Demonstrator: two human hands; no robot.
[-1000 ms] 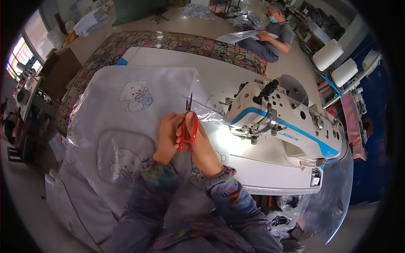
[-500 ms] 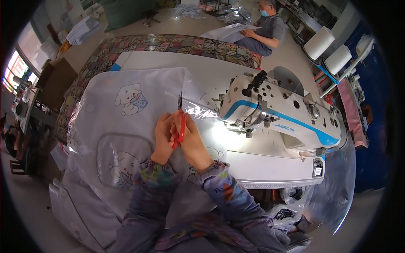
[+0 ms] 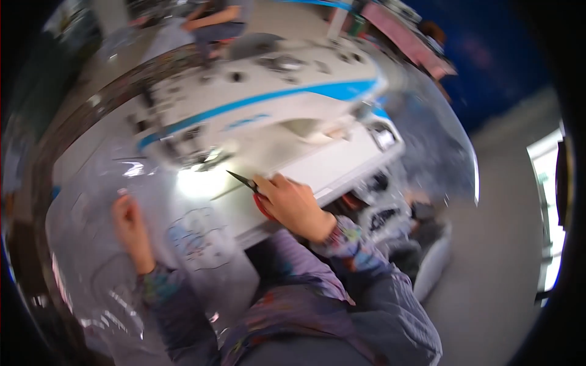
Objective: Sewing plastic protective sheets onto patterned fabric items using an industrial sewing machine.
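Red-handled scissors [image 3: 261,206] are in my right hand [image 3: 296,206], whose fingers wrap round the handles. Their dark blades point up and left, over the white sewing machine table [image 3: 305,177] and beside the lit needle area. My left hand [image 3: 130,226] is over the pale, shiny sheet [image 3: 79,213], left of the needle area. Motion smears its fingers, so their grip and any contact with the sheet are unclear. A printed cartoon animal [image 3: 196,239] shows on the part of the sheet between my hands.
The white and blue sewing machine [image 3: 262,107] stretches across the table beyond my hands. Plastic bags [image 3: 378,219] with dark contents hang or lie below the table's right edge. At the back, a seated person [image 3: 217,24] holds pale material. A clear plastic sheet [image 3: 433,146] stands out at the right.
My view has swung to the right and blurred. My hands, together around the scissors before, are now apart: the right with the scissors near the table's front edge, the left over the sheet.
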